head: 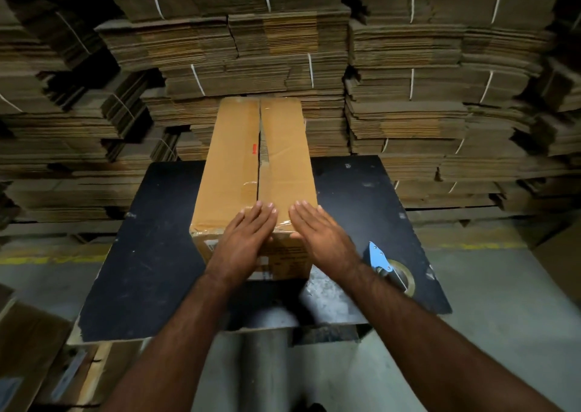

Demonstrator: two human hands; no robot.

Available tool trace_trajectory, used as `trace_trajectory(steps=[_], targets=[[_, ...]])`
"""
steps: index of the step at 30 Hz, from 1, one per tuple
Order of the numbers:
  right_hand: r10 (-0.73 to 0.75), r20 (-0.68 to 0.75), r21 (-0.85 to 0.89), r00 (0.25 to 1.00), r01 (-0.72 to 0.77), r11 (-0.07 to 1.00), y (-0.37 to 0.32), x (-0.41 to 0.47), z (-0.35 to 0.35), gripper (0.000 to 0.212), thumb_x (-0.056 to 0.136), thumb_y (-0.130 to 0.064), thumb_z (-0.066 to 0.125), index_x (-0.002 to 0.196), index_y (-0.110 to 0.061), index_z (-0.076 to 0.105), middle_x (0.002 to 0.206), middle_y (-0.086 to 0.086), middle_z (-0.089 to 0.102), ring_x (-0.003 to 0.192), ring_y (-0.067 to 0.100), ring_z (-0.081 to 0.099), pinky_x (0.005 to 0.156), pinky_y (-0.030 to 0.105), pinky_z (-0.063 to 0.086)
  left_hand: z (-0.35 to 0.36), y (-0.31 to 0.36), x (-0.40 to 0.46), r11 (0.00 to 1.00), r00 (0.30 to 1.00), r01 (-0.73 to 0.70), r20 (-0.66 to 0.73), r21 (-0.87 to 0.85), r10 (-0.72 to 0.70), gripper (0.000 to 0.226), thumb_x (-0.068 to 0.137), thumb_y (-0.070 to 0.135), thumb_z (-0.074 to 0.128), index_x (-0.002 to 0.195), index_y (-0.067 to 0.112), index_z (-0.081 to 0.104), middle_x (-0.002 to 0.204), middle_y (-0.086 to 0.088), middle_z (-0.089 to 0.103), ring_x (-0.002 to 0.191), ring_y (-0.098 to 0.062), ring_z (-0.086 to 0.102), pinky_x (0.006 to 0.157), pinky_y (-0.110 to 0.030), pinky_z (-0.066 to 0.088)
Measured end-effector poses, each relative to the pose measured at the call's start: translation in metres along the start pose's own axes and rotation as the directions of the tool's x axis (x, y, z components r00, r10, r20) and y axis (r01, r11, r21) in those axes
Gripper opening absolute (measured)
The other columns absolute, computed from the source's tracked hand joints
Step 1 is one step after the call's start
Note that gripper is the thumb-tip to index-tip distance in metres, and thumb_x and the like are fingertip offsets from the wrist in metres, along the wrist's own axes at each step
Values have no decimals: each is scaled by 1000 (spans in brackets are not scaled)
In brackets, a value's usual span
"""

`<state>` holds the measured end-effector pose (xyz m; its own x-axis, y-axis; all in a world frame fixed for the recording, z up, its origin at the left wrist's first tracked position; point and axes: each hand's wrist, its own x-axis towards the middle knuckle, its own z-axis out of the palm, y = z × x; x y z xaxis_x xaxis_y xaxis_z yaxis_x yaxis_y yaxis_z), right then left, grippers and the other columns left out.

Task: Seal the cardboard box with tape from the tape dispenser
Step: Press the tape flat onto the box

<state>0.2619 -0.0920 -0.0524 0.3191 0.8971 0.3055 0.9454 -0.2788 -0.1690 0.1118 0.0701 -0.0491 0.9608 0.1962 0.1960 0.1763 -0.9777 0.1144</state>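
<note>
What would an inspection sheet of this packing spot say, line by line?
Surface: dark tabletop, scuffed, chipped at the near left corner.
Job's things: cardboard box lying lengthwise, flaps closed, centre seam gaping; tape dispenser lying on the table, right of the box, untouched.
Clutter: nothing seen on the table.
Hands: left hand and right hand flat on the box's near end, fingers straight, holding nothing.
Cables: nothing seen.
Surroundings: bundled stacks of flattened cardboard behind; concrete floor with a yellow line.
</note>
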Motion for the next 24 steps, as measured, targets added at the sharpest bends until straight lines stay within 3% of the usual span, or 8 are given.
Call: trace_trajectory(steps=[3,6,10,14,17,19,21,24], targets=[[-66,-120,-24,991,63,998,-3,-13,0,50,83,-1,68,132,-4,62,134,16,62,125,28,59,109,42,41,-1,14,-4,997,995,61,-77,-55,-66,97,64,-6,82,149,12,39,155,-8,36,144,-25,32,119,-42,21],[-26,-218,-26,976,21,999,-3,-10,-9,39,80,-8,76,118,-8,71,121,12,70,112,26,67,102,39,44,-7,26,2,982,982,109,-138,-155,-130,76,72,-4,77,141,10,49,148,-10,47,138,-26,44,116,-45,32],[-22,-135,-36,991,17,999,-2,4,-3,42,94,-22,62,130,-1,61,132,20,62,124,34,59,107,47,37,-13,28,15,982,986,109,-111,-157,-127,52,94,13,60,144,8,46,152,-11,41,143,-27,36,119,-43,26],[-12,-102,-29,995,9,1000,-5,-3,-3,51,76,-14,83,123,-4,67,127,17,66,117,31,64,103,44,44,-15,44,12,978,974,158,-144,-134,-176,61,73,1,80,131,8,61,138,-13,58,129,-28,54,113,-45,37],[-10,-175,-19,984,7,1000,-15,-9,-16,29,72,-17,83,98,-11,70,101,9,74,90,28,72,76,34,58,-15,60,4,969,947,190,-230,-158,-224,55,63,-2,86,115,5,70,120,-16,69,111,-31,66,101,-43,42],[28,-246,5,969,-28,1000,-13,-10,-20,10,81,-21,73,86,-16,66,87,3,70,75,26,68,61,31,53,-18,66,3,968,936,159,-284,-192,-210,42,70,3,83,111,6,71,115,-14,71,106,-29,69,98,-36,43],[100,-246,73,964,-84,994,-1,-10,-15,16,90,-27,66,101,-15,69,102,5,71,92,27,68,72,33,55,-18,64,9,970,942,126,-282,-209,-184,45,79,9,79,122,9,67,126,-12,66,117,-25,63,104,-35,35],[112,-213,100,971,-92,991,13,-18,4,42,88,-17,73,128,-7,65,134,12,63,124,27,59,88,39,59,-13,56,19,970,968,122,-190,-208,-162,56,87,10,71,139,14,53,145,-6,51,136,-20,45,116,-34,24]])
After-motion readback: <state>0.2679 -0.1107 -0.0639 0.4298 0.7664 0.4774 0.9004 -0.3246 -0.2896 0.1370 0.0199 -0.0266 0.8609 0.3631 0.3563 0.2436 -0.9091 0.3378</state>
